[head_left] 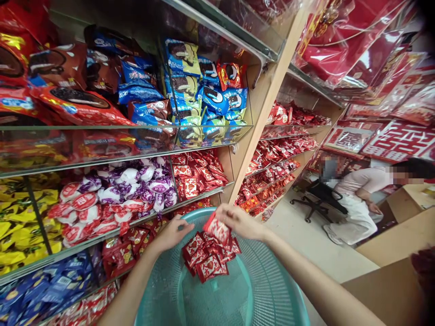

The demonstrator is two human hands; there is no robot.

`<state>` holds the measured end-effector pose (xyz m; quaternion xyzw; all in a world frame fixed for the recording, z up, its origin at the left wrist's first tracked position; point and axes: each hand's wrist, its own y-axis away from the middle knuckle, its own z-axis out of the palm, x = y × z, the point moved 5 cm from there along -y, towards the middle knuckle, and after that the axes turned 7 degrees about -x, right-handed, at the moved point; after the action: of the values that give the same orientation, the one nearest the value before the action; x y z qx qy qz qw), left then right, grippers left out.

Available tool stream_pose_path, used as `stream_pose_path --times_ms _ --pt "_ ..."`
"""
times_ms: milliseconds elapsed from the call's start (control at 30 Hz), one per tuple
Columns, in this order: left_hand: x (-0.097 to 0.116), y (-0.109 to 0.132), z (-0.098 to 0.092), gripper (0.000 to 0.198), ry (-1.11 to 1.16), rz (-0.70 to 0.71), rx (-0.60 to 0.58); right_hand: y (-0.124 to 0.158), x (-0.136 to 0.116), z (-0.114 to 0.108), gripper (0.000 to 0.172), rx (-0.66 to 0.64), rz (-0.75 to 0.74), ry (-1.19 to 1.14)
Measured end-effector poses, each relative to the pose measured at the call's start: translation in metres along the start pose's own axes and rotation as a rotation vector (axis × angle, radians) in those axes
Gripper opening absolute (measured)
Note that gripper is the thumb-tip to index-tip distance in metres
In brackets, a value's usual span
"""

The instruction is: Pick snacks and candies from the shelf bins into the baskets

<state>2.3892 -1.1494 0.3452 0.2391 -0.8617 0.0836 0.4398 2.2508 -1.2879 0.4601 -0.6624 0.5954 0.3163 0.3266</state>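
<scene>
A teal plastic basket with mesh walls stands in front of me. Inside it lies a pile of small red candy packets with white and red print. My right hand is closed on a red candy packet over the pile, just inside the far rim. At the left side of the rim is my left hand, its thumb and fingers apart with nothing seen between them. Whether it touches the rim I cannot tell.
Shelves with glass fronts hold wrapped sweets: blue and red cookie packs, purple and red twist-wrapped candies, yellow packets. A wooden divider rises behind the basket. At right, a person bends beside an office chair.
</scene>
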Motion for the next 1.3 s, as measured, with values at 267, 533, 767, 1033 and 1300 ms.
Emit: stream_pose_path --times_ms 267,533,767,1033,1300 --pt "0.010 0.004 -0.004 0.045 -0.092 -0.075 0.068 0.000 0.064 0.087 0.016 -0.356 0.075 0.620" --pt "0.011 0.012 -0.004 0.046 -0.107 -0.095 0.084 -0.001 0.068 0.109 0.013 -0.433 -0.107 0.949" --pt "0.005 0.025 0.000 0.046 -0.095 -0.060 0.107 0.011 0.070 0.125 0.019 -0.382 -0.191 1.089" --pt "0.003 0.047 0.001 0.048 -0.073 -0.136 0.137 0.017 0.043 0.120 0.024 -0.394 -0.230 1.055" --pt "-0.008 0.063 -0.006 0.048 -0.026 -0.164 0.208 0.012 0.000 0.060 0.033 -0.196 -0.298 0.969"
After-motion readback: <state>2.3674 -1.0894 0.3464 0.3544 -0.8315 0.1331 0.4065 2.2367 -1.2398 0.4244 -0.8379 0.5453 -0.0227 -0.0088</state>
